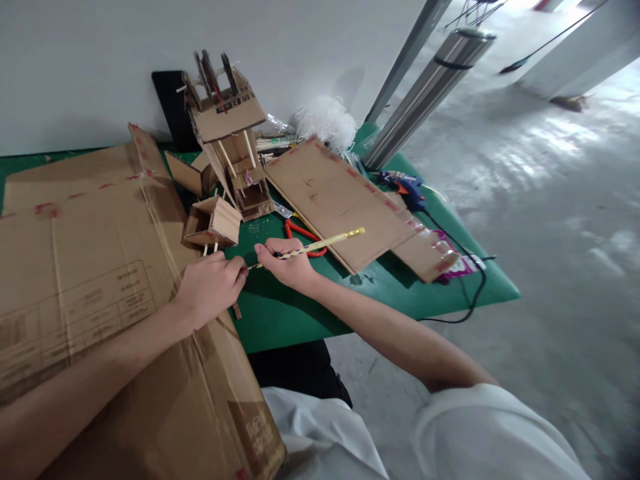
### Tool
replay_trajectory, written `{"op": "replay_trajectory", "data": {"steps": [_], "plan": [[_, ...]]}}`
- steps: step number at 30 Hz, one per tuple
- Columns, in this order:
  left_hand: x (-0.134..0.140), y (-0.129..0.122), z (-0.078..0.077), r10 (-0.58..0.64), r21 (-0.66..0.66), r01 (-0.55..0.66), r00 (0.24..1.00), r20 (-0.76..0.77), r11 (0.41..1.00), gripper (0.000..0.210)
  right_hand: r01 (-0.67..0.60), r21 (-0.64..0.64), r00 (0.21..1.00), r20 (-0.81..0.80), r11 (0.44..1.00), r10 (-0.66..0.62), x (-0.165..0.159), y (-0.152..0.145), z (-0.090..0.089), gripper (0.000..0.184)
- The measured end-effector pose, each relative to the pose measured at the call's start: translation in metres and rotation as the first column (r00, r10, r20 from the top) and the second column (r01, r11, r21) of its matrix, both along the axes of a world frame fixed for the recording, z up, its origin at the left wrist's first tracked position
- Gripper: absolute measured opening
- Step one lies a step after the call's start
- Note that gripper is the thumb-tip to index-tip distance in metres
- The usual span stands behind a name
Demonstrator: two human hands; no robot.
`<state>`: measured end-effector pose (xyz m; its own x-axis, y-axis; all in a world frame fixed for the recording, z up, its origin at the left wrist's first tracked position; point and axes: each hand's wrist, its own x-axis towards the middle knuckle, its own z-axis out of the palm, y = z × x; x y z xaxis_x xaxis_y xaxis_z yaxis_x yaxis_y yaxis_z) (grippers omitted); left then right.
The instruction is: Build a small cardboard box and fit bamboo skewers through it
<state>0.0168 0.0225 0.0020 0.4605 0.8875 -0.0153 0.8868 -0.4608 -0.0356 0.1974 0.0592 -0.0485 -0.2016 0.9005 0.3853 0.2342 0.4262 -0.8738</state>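
Observation:
My right hand point(290, 263) is closed around a yellow pencil point(330, 241) with a dark patterned section. Its point slants down to the left, and its other end rises to the right. Right at the point, my left hand point(213, 287) has its fingers curled; what they grip is hidden. A small cardboard box piece point(214, 223) on thin wooden sticks stands just beyond my left hand, the sticks running down behind it. A brown strip end point(237, 311) pokes out below the left fingers. Red-handled scissors point(316, 252) lie behind my right hand.
A large flattened carton point(100, 247) covers the left of the green table point(300, 320). Behind stands a cardboard structure point(230, 120). A cardboard sheet point(340, 207), a blue glue gun point(407, 190) with its cord, white string point(327, 123) and a metal post point(425, 100) are on the right.

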Motion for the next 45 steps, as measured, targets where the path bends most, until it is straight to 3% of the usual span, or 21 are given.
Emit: {"op": "replay_trajectory", "data": {"steps": [13, 45], "plan": [[-0.0005, 0.0002, -0.0022, -0.022, 0.043, 0.022, 1.000, 0.016, 0.999, 0.028, -0.010, 0.012, 0.999, -0.036, 1.000, 0.010, -0.0004, -0.0008, 0.0005, 0.048], [-0.0002, 0.0004, -0.0004, 0.001, -0.013, 0.000, 0.999, 0.035, 1.000, 0.027, -0.010, -0.022, 1.000, -0.015, 1.000, 0.010, 0.0000, -0.0015, 0.0012, 0.052]]}}
